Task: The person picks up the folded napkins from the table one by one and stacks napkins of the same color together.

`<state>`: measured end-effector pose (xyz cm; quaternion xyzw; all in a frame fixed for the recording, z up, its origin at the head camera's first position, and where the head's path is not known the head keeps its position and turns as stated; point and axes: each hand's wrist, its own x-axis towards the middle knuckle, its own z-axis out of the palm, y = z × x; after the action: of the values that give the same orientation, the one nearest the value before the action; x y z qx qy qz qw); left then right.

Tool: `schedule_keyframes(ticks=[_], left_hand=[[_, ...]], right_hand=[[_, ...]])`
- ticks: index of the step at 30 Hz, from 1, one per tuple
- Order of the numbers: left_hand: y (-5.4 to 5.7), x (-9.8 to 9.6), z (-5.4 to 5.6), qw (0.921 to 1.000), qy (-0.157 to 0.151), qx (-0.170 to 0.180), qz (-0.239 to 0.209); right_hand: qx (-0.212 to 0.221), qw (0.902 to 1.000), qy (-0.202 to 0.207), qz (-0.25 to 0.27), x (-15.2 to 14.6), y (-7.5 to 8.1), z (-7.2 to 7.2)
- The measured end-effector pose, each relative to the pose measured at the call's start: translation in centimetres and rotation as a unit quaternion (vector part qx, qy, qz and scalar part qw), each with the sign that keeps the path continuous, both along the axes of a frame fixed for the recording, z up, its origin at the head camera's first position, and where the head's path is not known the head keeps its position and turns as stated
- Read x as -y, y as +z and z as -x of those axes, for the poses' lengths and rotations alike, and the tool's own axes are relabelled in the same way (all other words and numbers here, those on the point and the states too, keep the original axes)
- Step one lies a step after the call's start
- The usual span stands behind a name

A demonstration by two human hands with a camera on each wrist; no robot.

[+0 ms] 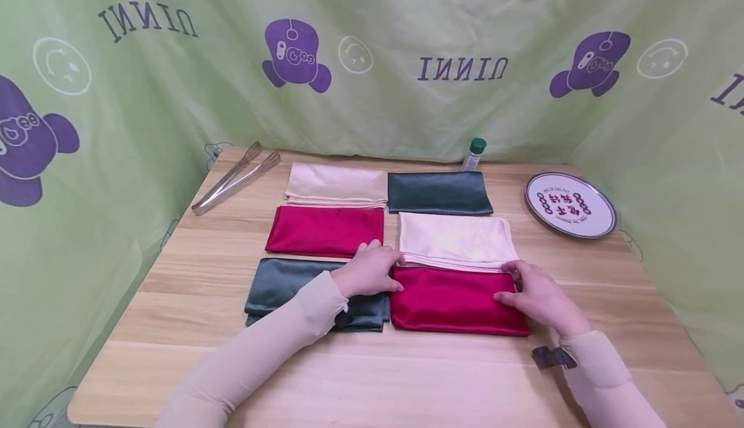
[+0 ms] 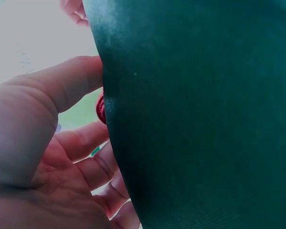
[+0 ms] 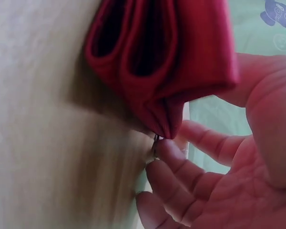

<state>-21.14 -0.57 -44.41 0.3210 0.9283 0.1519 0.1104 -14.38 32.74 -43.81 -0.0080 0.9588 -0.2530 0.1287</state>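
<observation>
A folded red satin cloth [image 1: 459,302] lies at the front right of two columns of folded cloths. My left hand [image 1: 369,268] holds its left end, thumb at the edge. In the left wrist view the red cloth [image 2: 101,108] peeks between thumb and fingers; a dark green cloth [image 2: 195,114] hides the fingertips. My right hand [image 1: 540,295] grips the right end. The right wrist view shows the thumb on the upper side of the red cloth [image 3: 200,47], with curled fingers by its corner and looped fold layers facing the camera.
Behind it lies a pale pink cloth [image 1: 456,234], then a green cloth [image 1: 438,192]. The left column has green [image 1: 290,283], red [image 1: 325,229] and cream [image 1: 337,183] cloths. Metal tongs [image 1: 232,179], a green-capped bottle [image 1: 474,155] and a plate [image 1: 569,205] stand around them.
</observation>
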Motion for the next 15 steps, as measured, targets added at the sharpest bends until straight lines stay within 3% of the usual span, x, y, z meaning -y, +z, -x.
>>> schedule_keyframes(ticks=[8,15], left_hand=[[0.08,-0.32,-0.08,0.9999,0.007,0.004,0.012],[0.29,-0.25,-0.37,1.0,-0.005,0.001,-0.002]], right_hand=[[0.027,0.9992,-0.001,0.029,-0.45,-0.26,0.62],[0.024,0.9997,0.009,0.0,-0.57,-0.06,0.83]])
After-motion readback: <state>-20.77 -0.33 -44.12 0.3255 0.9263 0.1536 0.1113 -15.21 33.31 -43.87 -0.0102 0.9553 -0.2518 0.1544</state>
